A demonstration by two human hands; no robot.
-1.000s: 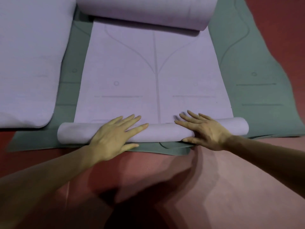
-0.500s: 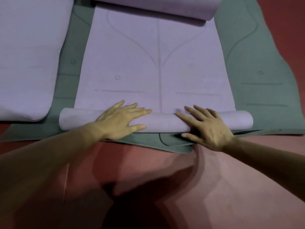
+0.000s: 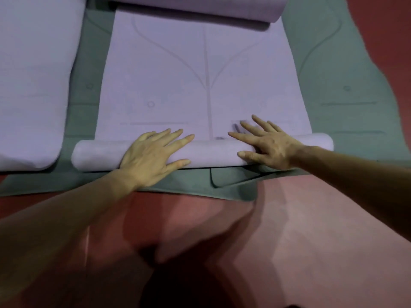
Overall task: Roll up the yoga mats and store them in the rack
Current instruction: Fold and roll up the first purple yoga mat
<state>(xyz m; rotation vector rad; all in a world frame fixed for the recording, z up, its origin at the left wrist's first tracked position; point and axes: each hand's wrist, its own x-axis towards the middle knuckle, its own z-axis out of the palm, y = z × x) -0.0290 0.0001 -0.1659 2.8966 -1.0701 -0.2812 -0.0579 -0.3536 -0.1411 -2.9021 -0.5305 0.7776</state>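
A lilac yoga mat (image 3: 178, 74) lies flat in front of me, its near end wound into a roll (image 3: 211, 155) that runs left to right. My left hand (image 3: 151, 154) presses flat on the roll's left half with fingers spread. On the right half rests my right hand (image 3: 269, 145), also flat with spread fingers reaching past the roll onto the flat part. The far end of the same mat curls into a second roll (image 3: 200, 10) at the top edge. No rack is in view.
A green mat (image 3: 333, 85) lies under the lilac one and sticks out on both sides, its near corner folded (image 3: 233, 181). Another lilac mat (image 3: 33, 74) lies flat at the left. The red floor (image 3: 289, 241) spreads below my arms.
Both hands have pushed the near roll away from me, so it has grown slightly thicker and sits farther up the mat. My right fingers have stretched forward over the roll.
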